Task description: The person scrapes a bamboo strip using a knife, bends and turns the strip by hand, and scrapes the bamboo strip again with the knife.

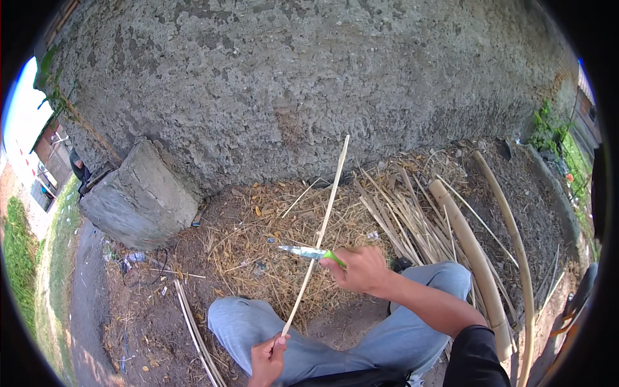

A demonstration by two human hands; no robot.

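Observation:
My right hand (363, 268) is closed round the green handle of a knife (303, 251), whose blade points left. The blade lies across a long, thin bamboo strip (331, 200), about midway along it. Near my lap, my left hand (267, 358) grips the lower end of this strip between thumb and fingers. From there the strip slants up and away, its far tip in front of the rough wall. Below the strip the ground is strewn with pale shavings (251, 258).
A grey wall (309, 84) rises ahead, with a concrete block (145, 197) at the left. Split bamboo strips (412, 219) are piled at the right beside a thick bamboo piece (467, 251) and a long curved pole (509, 226). More strips (193, 329) lie by my left knee.

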